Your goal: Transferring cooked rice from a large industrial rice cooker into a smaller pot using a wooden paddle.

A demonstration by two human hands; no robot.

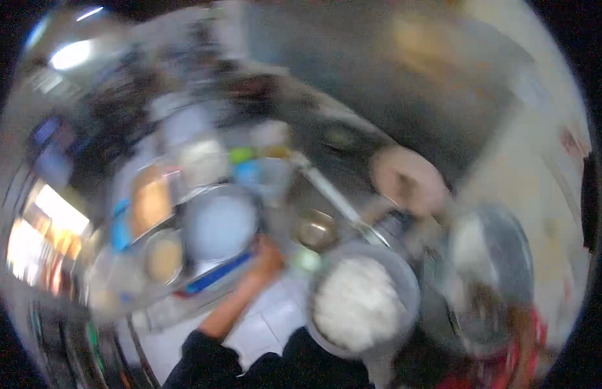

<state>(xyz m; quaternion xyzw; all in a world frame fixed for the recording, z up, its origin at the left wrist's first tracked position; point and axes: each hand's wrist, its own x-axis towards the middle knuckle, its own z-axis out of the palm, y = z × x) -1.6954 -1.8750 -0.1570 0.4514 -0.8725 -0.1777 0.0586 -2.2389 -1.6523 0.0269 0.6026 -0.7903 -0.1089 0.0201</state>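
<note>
Motion blurs the whole head view. My left hand (268, 256), at the end of a bare forearm with a dark sleeve, reaches up from the lower edge. It is beside the right end of a long blue strip (220, 275), perhaps touching it; its fingers are too smeared to read. Just beyond is a round dark-rimmed vessel with a pale bluish-white surface (221, 223). To the hand's right, a large grey pot (412, 292) holds a heap of white food (359, 303) that looks like rice. A dark sleeve (324, 363) shows left of the pot's base; my right hand is not visible.
A small metal bowl (316, 230) and a pale green round thing (307, 260) lie between hand and pot. A long pale bar (330, 194) slants behind. At right, a person's red-sleeved arm (524, 343) is by a large metal basin (518, 246). Several containers crowd the left.
</note>
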